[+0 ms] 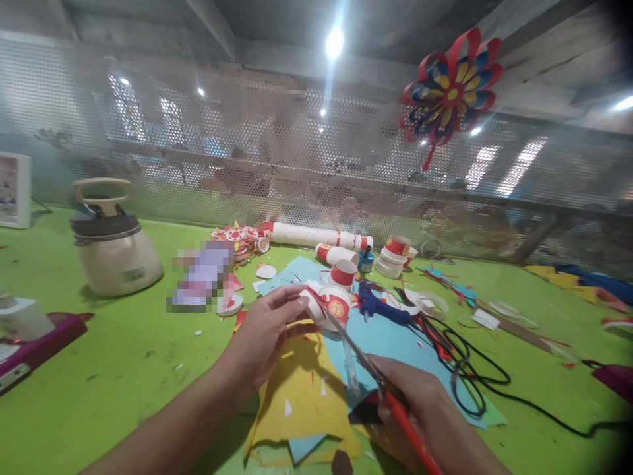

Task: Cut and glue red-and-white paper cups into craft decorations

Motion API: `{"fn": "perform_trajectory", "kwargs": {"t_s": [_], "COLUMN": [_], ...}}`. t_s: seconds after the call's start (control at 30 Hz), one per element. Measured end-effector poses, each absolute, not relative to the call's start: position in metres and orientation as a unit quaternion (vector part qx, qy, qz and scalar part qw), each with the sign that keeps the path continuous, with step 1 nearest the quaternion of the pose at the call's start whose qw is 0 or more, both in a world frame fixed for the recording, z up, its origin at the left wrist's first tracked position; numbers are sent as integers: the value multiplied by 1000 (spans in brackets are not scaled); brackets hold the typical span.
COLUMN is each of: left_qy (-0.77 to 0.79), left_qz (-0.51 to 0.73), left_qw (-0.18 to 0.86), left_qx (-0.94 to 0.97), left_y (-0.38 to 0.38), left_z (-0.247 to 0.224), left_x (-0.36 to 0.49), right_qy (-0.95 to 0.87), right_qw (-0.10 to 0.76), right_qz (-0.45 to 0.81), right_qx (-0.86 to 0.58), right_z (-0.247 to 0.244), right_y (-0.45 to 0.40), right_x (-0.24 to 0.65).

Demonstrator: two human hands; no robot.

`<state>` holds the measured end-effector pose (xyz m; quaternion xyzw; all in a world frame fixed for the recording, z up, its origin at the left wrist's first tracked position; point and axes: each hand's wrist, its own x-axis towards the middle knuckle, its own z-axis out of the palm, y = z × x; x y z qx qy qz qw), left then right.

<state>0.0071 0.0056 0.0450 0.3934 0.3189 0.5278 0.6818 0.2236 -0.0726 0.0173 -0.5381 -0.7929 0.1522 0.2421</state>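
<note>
The left hand (264,333) holds a small white and red paper piece (314,305). The right hand (415,399) holds big scissors (368,366) with red handles, and the tips reach up to the paper piece. Just past the hands are red and white cups (337,307). Yellow paper (301,389) lies under and between the hands on the green worktop (188,409). A blue glue gun (383,305) lies beyond the right hand.
</note>
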Motion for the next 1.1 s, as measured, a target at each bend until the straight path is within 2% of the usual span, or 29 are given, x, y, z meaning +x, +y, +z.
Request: {"fn": "perform_trajectory", "kwargs": {"t_s": [0.3, 0.5, 1.1], "left_qy": [307, 311, 312], "left_qz": [527, 519, 527], "left_qw": [678, 675, 676], "left_qx": [411, 422, 410], "left_y": [6, 5, 2], "left_z": [42, 41, 44], "left_x": [8, 8, 9], "right_qy": [-792, -793, -791], "right_qw": [273, 243, 243], "right_qz": [196, 199, 184], "right_qx": [-509, -522, -531], "right_z": [28, 27, 26], "right_y": [-71, -72, -72], "right_x": [221, 223, 222]}}
